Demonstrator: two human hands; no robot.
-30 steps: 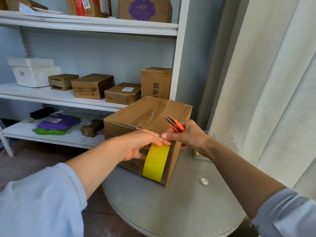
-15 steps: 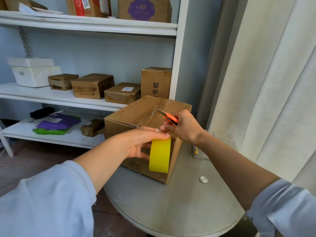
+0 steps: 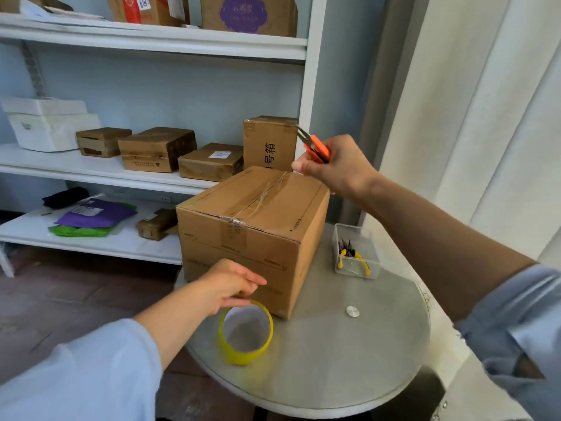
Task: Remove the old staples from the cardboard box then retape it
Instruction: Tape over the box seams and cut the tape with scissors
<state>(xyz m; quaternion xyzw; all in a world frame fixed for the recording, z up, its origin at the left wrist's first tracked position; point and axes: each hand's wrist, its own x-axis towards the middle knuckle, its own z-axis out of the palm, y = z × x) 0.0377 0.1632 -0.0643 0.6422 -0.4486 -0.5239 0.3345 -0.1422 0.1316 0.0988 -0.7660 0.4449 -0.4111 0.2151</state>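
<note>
Brown cardboard box [image 3: 252, 235] sits in the middle of the frame on a round grey table [image 3: 349, 360].
The left hand [image 3: 227, 285], low in the middle, hangs just above a yellow tape roll [image 3: 246, 332] lying flat in front of the box, fingers loose and holding nothing. The right hand [image 3: 337, 168], up and to the right, grips orange snips [image 3: 314, 145] above the box's far top edge. A clear tray [image 3: 355, 253] with small tools stands right of the box.

1. A cardboard box [image 3: 252, 235] sits at frame centre on a round table [image 3: 349, 354].
2. The left hand [image 3: 227, 285] hovers, fingers relaxed, just above a yellow tape roll [image 3: 246, 332], lower centre.
3. The right hand [image 3: 340, 168] grips orange-handled snips [image 3: 314, 145] above the box's far right corner.
</note>
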